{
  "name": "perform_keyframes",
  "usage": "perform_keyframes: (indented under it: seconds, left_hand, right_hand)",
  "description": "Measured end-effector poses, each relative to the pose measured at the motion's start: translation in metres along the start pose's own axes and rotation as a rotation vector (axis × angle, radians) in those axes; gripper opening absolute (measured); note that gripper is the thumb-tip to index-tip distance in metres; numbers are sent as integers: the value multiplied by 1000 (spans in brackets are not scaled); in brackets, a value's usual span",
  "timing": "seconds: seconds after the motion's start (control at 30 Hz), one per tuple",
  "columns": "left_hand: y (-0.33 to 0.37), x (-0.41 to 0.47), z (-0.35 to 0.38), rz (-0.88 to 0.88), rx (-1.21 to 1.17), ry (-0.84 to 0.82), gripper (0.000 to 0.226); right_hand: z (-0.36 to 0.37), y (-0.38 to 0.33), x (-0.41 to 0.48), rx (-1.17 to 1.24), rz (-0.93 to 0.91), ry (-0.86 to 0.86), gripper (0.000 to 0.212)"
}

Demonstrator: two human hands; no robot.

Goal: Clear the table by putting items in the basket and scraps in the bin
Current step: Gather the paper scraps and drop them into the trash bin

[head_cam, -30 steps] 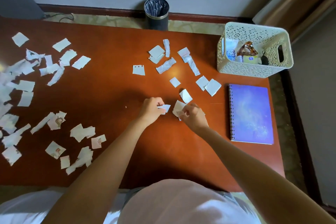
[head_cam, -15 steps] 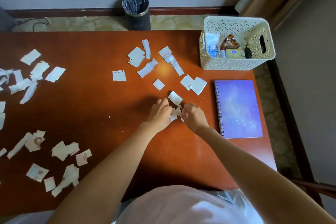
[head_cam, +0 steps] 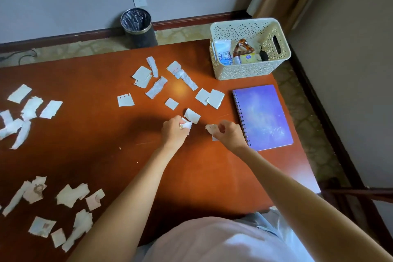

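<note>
Just left of the purple spiral notebook [head_cam: 262,117], my right hand [head_cam: 228,134] pinches a torn paper scrap [head_cam: 210,128] between thumb and curled fingers. A pale sliver shows under that wrist, and I cannot tell whether I hold it or it lies flat. A little further left of the notebook, my left hand [head_cam: 174,131] is curled round a crumpled wad [head_cam: 187,124], mostly buried in the fist, so I cannot count its pieces. Well left of the notebook, ragged loose scraps [head_cam: 12,125] run off the frame's edge; some near me bear brownish marks too blurred to read. The table [head_cam: 95,144] is glossy reddish-brown wood. Beyond the notebook stands the cream plastic basket [head_cam: 244,71], its walls pierced like lace, holding a tortoiseshell hair claw [head_cam: 242,47] and small packets. The round dark bin [head_cam: 139,27], lined with crinkled plastic, sits on the floor beyond the table, far left of the notebook.
</note>
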State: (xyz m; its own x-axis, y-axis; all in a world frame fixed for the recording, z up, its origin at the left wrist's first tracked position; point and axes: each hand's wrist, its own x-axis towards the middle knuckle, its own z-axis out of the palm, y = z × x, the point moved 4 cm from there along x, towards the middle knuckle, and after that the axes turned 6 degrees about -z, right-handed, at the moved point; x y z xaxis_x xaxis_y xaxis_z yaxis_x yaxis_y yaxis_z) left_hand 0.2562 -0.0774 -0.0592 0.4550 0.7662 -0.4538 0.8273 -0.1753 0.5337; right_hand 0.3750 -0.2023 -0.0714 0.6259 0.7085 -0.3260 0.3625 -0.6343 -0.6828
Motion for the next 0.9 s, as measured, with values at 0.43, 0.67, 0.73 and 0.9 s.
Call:
perform_keyframes:
  seconds: [0.43, 0.67, 0.73, 0.9]
  left_hand:
    - [179, -74, 89, 335, -168, -222, 18]
    - [269, -117, 209, 423, -68, -456, 16]
    - [291, -123, 248, 437, -13, -492, 17]
    - [326, -124, 355, 419, 164, -612, 21]
  right_hand:
    - [-163, 91, -102, 239, 243, 719, 47]
    - [-226, 218, -153, 318, 493, 852, 37]
    - [-236, 259, -158, 339, 567, 863, 25]
    - [-246, 361, -156, 359, 747, 793, 19]
